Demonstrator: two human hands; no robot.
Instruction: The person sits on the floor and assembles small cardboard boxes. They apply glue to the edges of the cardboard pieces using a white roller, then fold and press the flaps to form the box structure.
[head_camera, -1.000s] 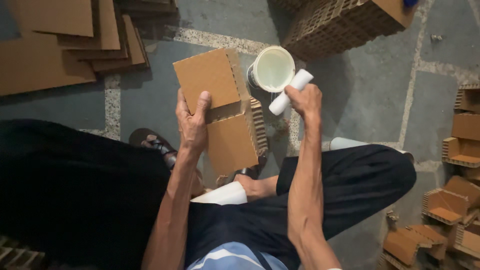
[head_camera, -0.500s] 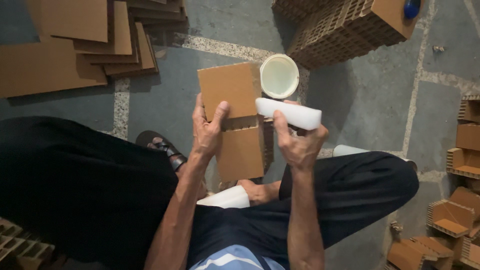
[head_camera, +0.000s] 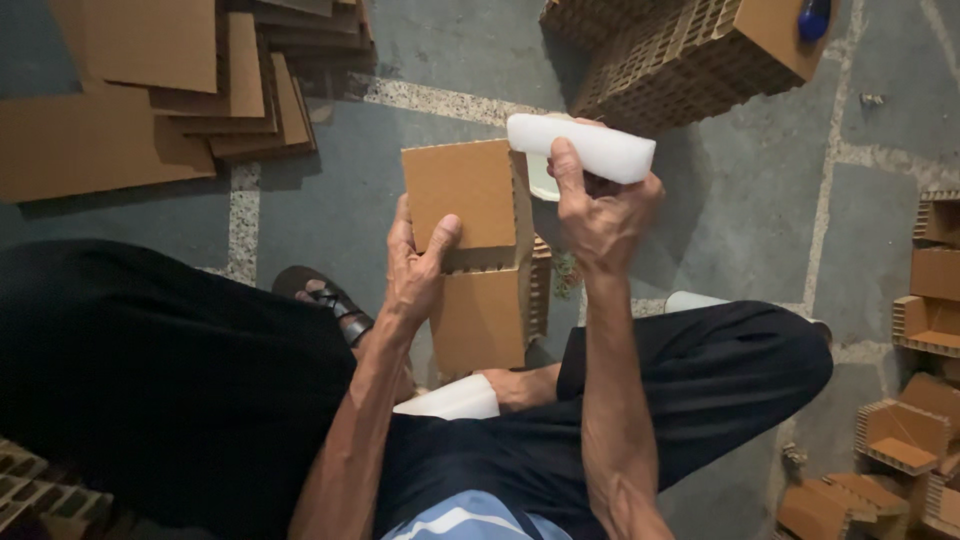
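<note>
The left hand (head_camera: 418, 268) holds a square brown honeycomb-cardboard block (head_camera: 466, 196) by its lower left corner, the thumb laid across the flat face and the fingers wrapped behind it, so its grip is pinching the block. This block is raised above the lap, tilted slightly, just in front of a second brown honeycomb-cardboard block (head_camera: 490, 318) that stands lower, near the knees, with its open-celled edge showing on the right side. The right hand (head_camera: 605, 218) is lifted beside the upper right corner of the held block, its grip closed around a white oblong foam block (head_camera: 582, 146) that lies crosswise over the fingers. Behind the foam, a white round cup (head_camera: 538, 178) shows only a sliver of its rim on the grey stone floor (head_camera: 740, 230). Flat brown cardboard sheets (head_camera: 150, 80) lie stacked at the upper left, a large stack of honeycomb cardboard (head_camera: 680, 50) sits at the upper right, and small cut honeycomb pieces (head_camera: 920, 400) are scattered along the right edge. The person sits in dark trousers (head_camera: 700, 390), a sandalled foot (head_camera: 325, 295) showing beside the left wrist
</note>
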